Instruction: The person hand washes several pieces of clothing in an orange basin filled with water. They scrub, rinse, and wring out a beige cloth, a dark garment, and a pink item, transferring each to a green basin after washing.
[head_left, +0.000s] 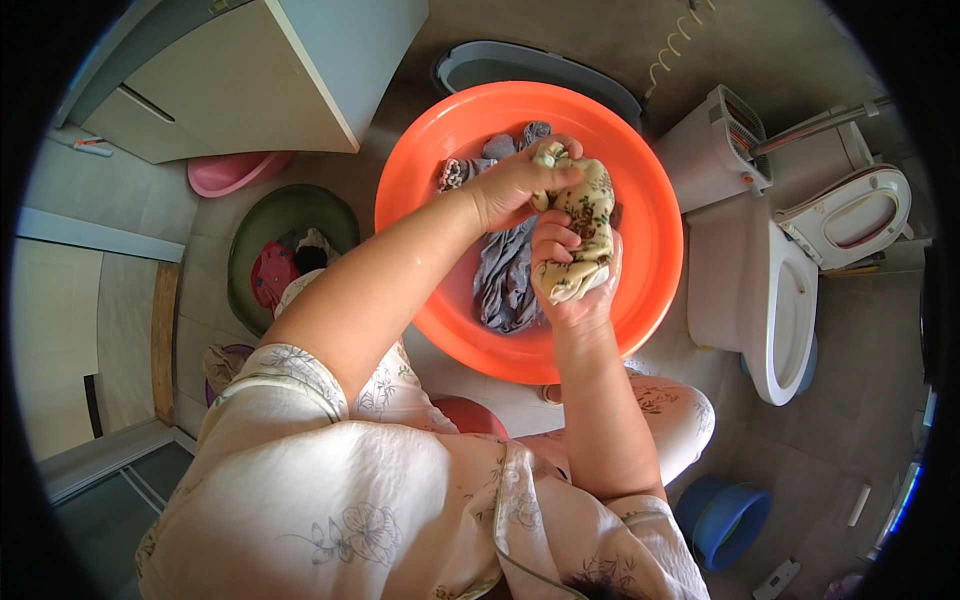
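Note:
A wet cream cloth with a dark floral print (589, 206) is bunched between my two hands, above a large orange plastic basin (652, 217). Its upper end is gripped by my left hand (517, 184), thumb across the fabric. My right hand (574, 277) holds the lower part from beneath, fingers curled over it. Below, in the basin, lies soaked grey clothing (506, 281) in cloudy water. A patterned rolled piece (454, 174) and grey bunched fabric (534, 133) sit near the basin's upper left.
A dark green basin (247, 225) with red and dark clothes stands at left, near a pink basin (229, 172) and a cabinet (232, 75). Behind the orange basin is a grey tub (540, 64). A mop bucket (701, 150) and toilet (757, 300) stand right; blue buckets (724, 517) lower right.

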